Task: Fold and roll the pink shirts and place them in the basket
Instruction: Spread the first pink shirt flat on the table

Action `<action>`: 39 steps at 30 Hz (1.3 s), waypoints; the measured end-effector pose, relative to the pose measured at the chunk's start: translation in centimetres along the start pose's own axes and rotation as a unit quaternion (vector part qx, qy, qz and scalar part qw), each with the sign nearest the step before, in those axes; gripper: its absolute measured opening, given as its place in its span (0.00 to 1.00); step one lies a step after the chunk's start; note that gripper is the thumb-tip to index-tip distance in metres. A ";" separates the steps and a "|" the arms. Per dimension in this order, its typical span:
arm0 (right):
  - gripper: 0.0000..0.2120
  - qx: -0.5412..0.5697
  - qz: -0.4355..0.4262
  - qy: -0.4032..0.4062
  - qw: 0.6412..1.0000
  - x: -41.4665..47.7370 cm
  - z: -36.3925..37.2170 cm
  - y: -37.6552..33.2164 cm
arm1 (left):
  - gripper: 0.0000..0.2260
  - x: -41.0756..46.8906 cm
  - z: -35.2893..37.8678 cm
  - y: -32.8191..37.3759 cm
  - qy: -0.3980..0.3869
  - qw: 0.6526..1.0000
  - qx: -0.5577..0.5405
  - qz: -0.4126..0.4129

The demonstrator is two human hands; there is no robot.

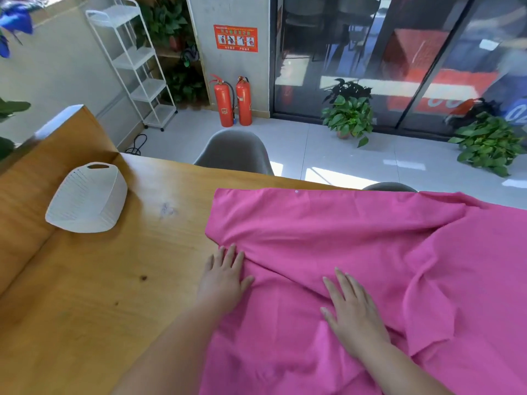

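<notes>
pink shirt (342, 238) lies creased under our flat, open left hand (225, 276) and right hand (352, 312); folding now risks trapping wrinkles.

Wall sign (235, 38): on the far wall we see a red-orange notice with four small picture panels in a row. Lines of characters run above and below them, too blurred for us to read.
Left fire extinguisher (224, 101): we make out a pale emblem low on its red body, but cannot read any letters on it.
Red-orange surface (462, 81): behind the glass, far right, we read large white rounded figures, seemingly "00", partly cut off.
Blue patch (516, 112): at the far right edge we see white figures, perhaps a "0" and part of another. We cannot tell.
</notes>
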State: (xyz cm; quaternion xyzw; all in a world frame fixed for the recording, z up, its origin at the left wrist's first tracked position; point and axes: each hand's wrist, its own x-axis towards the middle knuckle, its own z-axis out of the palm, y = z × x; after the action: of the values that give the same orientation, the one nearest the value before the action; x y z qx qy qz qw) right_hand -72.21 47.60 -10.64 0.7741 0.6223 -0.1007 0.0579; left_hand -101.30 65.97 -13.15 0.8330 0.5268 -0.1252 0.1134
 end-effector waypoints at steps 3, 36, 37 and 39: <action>0.36 -0.004 -0.013 0.008 1.000 -0.7 0.5 -1.2 | 0.35 2.7 -2.4 -2.6 -0.017 0.997 0.067 -0.021; 0.39 0.023 0.002 -0.066 0.998 -8.9 3.0 -8.6 | 0.34 -12.7 5.1 -10.8 0.048 0.998 0.021 0.027; 0.40 0.021 -0.001 -0.058 0.998 -9.5 2.9 -8.7 | 0.34 -12.9 4.5 -10.8 0.049 0.999 0.021 0.003; 0.42 0.008 -0.002 -0.057 0.998 -10.8 2.9 -8.6 | 0.33 -14.6 3.7 -9.6 0.064 0.998 0.009 -0.028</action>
State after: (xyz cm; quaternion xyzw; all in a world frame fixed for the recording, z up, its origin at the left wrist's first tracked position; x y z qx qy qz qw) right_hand -83.07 38.59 -10.67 0.7662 0.6188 -0.1498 0.0870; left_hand -116.31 56.42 -12.45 0.8252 0.5550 -0.0796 0.0687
